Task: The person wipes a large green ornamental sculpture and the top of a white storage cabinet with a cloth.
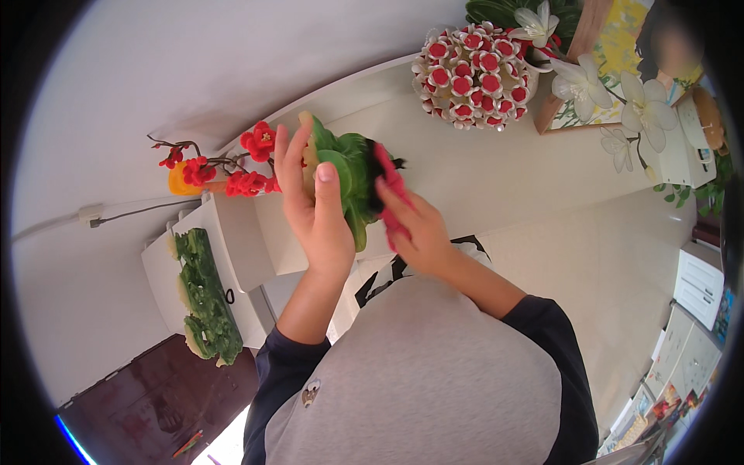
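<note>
A glossy green carved ornament (343, 157), paler at its left end and black at its right end, is held up above a white cabinet top (465, 157). My left hand (317, 215) grips its pale left side, with the thumb in front and the fingers reaching up past it. In my right hand (421, 232) is a pink cloth (395, 192), pressed against the black end. The fingers of that hand look slightly blurred. My left hand covers part of the ornament, and the cloth hides some of its black end.
Red artificial blossoms (250, 174) stand left of my left hand. A red-and-white flower ball (471, 78), white artificial flowers (639, 107) and a framed picture (604, 64) stand at upper right. Another green carving (206, 296) sits on a white cabinet (168, 273). A cable (145, 212) runs along the wall.
</note>
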A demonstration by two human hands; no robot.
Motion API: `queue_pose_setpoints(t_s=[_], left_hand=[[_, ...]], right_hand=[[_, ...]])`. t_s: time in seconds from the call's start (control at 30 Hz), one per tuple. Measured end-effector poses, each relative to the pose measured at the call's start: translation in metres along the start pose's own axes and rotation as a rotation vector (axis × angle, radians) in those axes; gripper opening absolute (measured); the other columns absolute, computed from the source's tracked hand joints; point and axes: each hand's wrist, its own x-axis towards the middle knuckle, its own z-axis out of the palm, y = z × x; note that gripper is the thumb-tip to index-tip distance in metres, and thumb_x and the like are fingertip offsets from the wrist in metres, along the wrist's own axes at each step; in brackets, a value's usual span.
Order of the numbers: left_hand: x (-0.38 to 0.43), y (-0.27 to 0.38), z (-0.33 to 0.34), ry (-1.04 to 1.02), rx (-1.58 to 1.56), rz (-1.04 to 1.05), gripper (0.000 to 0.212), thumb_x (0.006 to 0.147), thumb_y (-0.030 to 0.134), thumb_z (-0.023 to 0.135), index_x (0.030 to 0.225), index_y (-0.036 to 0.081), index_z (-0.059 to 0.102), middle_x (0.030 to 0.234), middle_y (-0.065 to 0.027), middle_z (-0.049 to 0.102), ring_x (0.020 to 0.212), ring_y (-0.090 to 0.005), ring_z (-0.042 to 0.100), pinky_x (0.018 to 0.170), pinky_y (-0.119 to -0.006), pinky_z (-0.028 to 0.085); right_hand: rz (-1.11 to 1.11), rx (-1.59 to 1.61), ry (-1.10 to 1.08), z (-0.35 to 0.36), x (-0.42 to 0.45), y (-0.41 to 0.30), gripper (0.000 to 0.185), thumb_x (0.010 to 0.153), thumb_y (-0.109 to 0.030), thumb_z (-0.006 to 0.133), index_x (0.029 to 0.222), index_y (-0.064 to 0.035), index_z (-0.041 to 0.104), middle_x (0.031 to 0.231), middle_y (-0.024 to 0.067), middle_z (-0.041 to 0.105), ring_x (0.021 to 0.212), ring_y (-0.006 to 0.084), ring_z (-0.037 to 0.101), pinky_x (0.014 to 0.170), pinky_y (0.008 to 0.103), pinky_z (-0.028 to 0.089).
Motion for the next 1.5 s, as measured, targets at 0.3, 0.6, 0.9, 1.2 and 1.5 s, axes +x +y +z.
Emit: queue_pose_setpoints(t_s=[0.3, 0.6, 0.9, 1.2, 1.5], left_hand=[[0.041, 0.019, -0.062, -0.603, 0.276, 0.132, 0.067, 0.085, 0.049, 0.067, 0.135, 0.008, 0.05, 0.159, -0.0205, 0.022, 0.151, -0.0377, 0.011, 0.118, -0.052, 0.013], [0.063, -0.014, -0.06, -0.662, 0.281, 0.381, 0.088, 0.061, 0.073, 0.068, 0.117, 0.008, 0.05, 0.131, -0.0133, 0.06, 0.145, -0.0423, 0.027, 0.118, -0.058, 0.009], [0.044, -0.028, -0.041, -0.429, 0.268, 0.362, 0.09, 0.059, 0.077, 0.066, 0.111, 0.005, 0.049, 0.119, -0.0082, 0.061, 0.138, -0.0396, 0.034, 0.11, -0.053, 0.03], [0.033, -0.007, -0.032, -0.303, 0.558, 0.475, 0.082, 0.063, 0.073, 0.071, 0.105, 0.004, 0.052, 0.104, -0.0082, 0.057, 0.112, -0.0353, 0.047, 0.102, -0.05, 0.037], [0.013, 0.037, -0.008, -0.17, 1.008, 0.435, 0.057, 0.073, 0.057, 0.077, 0.085, 0.006, 0.055, 0.072, -0.0057, 0.056, 0.063, -0.0242, 0.057, 0.051, -0.037, 0.043]], right_hand=[[0.203, 0.371, -0.062, -0.011, 0.0, -0.022, 0.064, 0.085, -0.001, 0.05, 0.148, -0.0072, 0.042, 0.125, 0.018, 0.061, 0.097, 0.02, 0.064, 0.082, 0.0314, 0.051], [-0.385, -0.068, -0.09, 0.004, -0.01, -0.025, 0.067, 0.074, -0.007, 0.068, 0.139, -0.0004, 0.05, 0.124, 0.0237, 0.057, 0.089, 0.0363, 0.062, 0.074, 0.0411, 0.053], [-0.162, 0.02, 0.003, -0.002, 0.0, -0.007, 0.065, 0.077, -0.007, 0.065, 0.139, 0.0013, 0.047, 0.116, 0.0238, 0.06, 0.088, 0.0402, 0.062, 0.076, 0.043, 0.053], [0.404, 0.2, 0.053, -0.008, -0.016, 0.066, 0.054, 0.085, -0.008, 0.054, 0.138, -0.0013, 0.048, 0.106, 0.0189, 0.066, 0.089, 0.0283, 0.066, 0.082, 0.0343, 0.051], [0.251, 0.51, 0.011, -0.054, 0.005, -0.01, 0.055, 0.082, 0.0, 0.051, 0.137, -0.0001, 0.052, 0.108, 0.0105, 0.067, 0.092, 0.0152, 0.062, 0.084, 0.0285, 0.049]])
